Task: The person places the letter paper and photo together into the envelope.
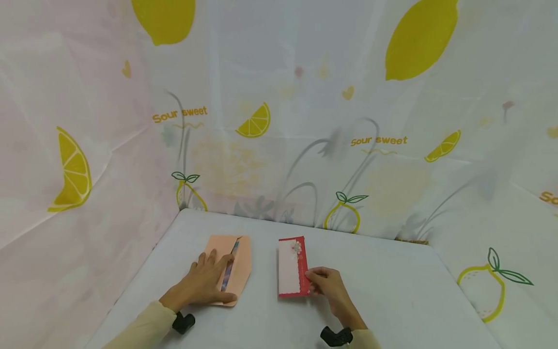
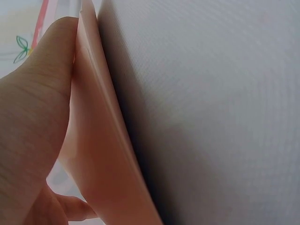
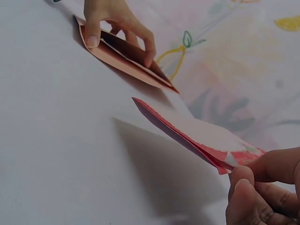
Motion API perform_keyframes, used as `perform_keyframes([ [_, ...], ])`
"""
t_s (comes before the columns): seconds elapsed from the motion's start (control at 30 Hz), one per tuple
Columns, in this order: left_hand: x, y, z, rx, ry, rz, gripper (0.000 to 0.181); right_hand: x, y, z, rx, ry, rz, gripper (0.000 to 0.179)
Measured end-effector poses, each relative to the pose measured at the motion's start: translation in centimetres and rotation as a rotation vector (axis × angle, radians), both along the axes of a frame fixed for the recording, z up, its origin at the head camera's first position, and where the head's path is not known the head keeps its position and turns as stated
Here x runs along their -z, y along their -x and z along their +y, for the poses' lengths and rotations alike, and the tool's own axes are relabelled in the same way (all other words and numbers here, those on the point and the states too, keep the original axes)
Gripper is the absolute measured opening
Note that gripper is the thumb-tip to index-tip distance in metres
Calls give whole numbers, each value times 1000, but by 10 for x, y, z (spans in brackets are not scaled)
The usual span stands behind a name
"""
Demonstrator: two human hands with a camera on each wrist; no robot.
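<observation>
A peach envelope (image 1: 243, 271) lies at the left of the white table, its opening showing a blue-purple patterned strip (image 1: 230, 266) inside. Over it my left hand (image 1: 201, 281) is spread, the thumb on the near end and a fingertip beside the opening. In the right wrist view the envelope (image 3: 124, 69) gapes between that thumb and finger. My right hand (image 1: 329, 287) pinches the right edge of a red and white folded card (image 1: 288, 271) with a flower design. The card (image 3: 192, 124) is raised over the table, casting a shadow below it.
The white table (image 1: 383, 286) is bordered by pale fabric walls (image 1: 287, 160) printed with lemons and lettering. Black wrist straps (image 1: 336, 336) sit by the cuffs of both light sleeves (image 1: 146, 327).
</observation>
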State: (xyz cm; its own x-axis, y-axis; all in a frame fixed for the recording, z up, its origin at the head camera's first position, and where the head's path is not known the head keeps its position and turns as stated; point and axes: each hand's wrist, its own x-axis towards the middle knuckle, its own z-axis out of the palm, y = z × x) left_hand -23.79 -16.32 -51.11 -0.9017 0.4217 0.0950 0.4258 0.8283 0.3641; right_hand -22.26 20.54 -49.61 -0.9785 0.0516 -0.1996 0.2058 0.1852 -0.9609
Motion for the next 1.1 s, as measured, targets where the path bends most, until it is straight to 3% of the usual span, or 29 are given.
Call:
perform_keyframes([
  [0.27, -6, -2, 1, -3, 6, -4, 107, 1, 2, -14, -31, -6, -12, 35],
  [0.6, 0, 1, 2, -14, 4, -11, 106, 2, 4, -30, -35, 24, 34, 31],
  [0.9, -2, -2, 3, -18, 12, -28, 106, 1, 3, -50, -65, 57, 47, 28],
  [1.1, -1, 0, 2, -16, 4, -4, 105, 2, 7, -62, -74, 52, 52, 26],
])
